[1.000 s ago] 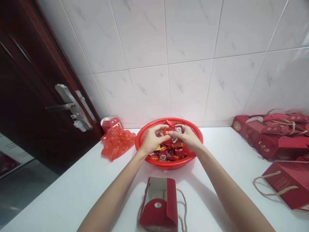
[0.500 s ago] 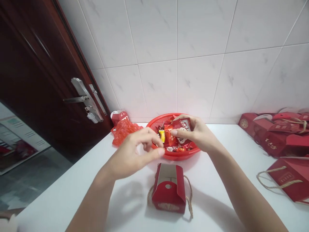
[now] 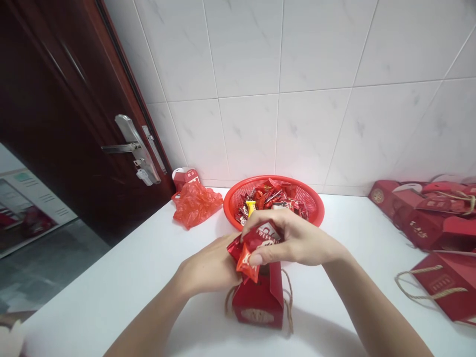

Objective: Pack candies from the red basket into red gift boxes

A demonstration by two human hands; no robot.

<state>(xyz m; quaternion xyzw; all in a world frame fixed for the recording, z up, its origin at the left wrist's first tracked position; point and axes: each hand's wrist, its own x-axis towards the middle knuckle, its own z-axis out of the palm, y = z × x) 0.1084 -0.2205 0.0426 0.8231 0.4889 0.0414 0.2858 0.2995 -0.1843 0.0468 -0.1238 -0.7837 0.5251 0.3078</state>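
My right hand [image 3: 293, 240] is closed around several wrapped candies, among them a dark red packet [image 3: 263, 237] and an orange-red one [image 3: 246, 265]. It holds them just above the open top of a small red gift box [image 3: 258, 297] with twisted rope handles. My left hand [image 3: 208, 265] is at the left side of that box, its fingers hidden behind the candies and the box. Behind both hands stands a red plastic basket [image 3: 316, 198] full of wrapped candies [image 3: 273, 193].
A crumpled red plastic bag [image 3: 197, 203] lies at the back left, before another red box [image 3: 186, 176]. On the right are several red gift boxes [image 3: 427, 218], one with rope handles [image 3: 442, 285] nearer. A tiled wall [image 3: 245, 134] bounds the white table [image 3: 148, 277]; a door [image 3: 67, 99] is left.
My right hand has come from the basket toward me with the candies, over the small box. My left hand has lowered to the box's side. The view has shifted slightly.
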